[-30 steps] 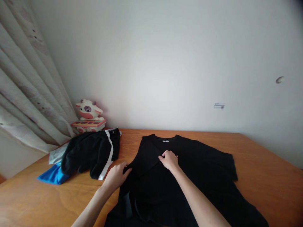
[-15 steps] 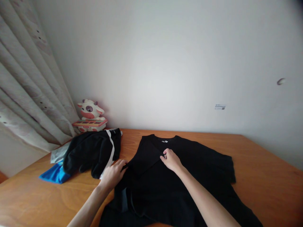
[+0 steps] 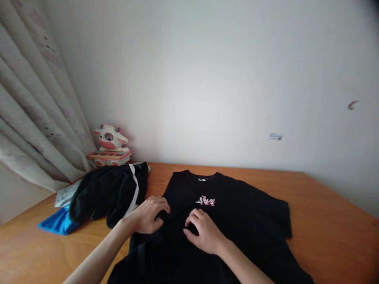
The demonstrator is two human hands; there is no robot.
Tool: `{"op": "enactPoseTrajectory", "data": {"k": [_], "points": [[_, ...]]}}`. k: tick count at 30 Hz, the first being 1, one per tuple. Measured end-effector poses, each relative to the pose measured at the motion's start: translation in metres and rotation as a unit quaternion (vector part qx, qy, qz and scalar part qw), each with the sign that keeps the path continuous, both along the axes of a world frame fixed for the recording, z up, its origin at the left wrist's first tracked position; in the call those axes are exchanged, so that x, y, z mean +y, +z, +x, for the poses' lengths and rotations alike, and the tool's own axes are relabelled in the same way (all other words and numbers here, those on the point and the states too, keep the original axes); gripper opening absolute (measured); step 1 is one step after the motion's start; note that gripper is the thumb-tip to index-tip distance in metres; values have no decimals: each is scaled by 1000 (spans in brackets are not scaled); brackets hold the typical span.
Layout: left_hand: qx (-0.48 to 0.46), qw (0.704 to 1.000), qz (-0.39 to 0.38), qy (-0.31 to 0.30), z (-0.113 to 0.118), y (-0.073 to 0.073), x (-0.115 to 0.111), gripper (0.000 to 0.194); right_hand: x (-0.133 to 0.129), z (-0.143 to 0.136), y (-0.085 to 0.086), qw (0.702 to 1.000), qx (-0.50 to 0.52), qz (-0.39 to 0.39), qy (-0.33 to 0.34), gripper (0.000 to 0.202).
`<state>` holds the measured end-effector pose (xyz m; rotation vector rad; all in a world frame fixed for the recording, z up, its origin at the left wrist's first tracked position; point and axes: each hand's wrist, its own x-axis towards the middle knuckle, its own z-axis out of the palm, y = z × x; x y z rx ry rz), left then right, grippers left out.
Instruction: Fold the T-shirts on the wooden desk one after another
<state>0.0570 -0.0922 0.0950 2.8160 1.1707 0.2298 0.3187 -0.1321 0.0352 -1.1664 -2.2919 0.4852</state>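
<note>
A black T-shirt (image 3: 248, 213) lies spread on the wooden table, its neckline toward the wall and its right-hand sleeve stretched out. The left-hand side is folded inward over the front. A small white and pink print (image 3: 205, 201) shows on the chest. My left hand (image 3: 149, 215) is over the folded left part, thumb and fingers apart with nothing between them. Over the middle of the shirt, just below the print, my right hand (image 3: 203, 230) has its fingers curled and its thumb apart, holding nothing. Whether either hand touches the cloth I cannot tell.
Left of the shirt is a pile with a black garment (image 3: 103, 193) with a white stripe, a blue cloth (image 3: 59, 221) and a grey one (image 3: 66, 195). Behind it a toy cow with a keyboard (image 3: 109, 146) stands near the curtain (image 3: 38, 102). A white wall backs the table (image 3: 319, 213).
Both hands have let go of the shirt and opened. My right hand has come nearer to me and slightly left, uncovering the chest print; my left hand has shifted slightly right.
</note>
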Motion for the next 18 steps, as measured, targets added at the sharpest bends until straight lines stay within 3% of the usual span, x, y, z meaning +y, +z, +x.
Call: {"op": "enactPoseTrajectory", "data": {"k": [5, 10, 14, 18], "points": [[-37, 987, 34, 150, 23, -4, 79, 21, 3, 2, -2, 995, 81, -49, -18, 7], [-39, 972, 33, 228, 44, -31, 154, 25, 3, 6, 2, 982, 149, -115, -24, 11], [-29, 965, 32, 259, 56, -55, 185, 30, 5, 6, 0, 977, 160, -140, -34, 12], [-13, 967, 29, 253, 58, -65, 205, 23, 8, 6, -5, 978, 148, -140, -41, 9]]}}
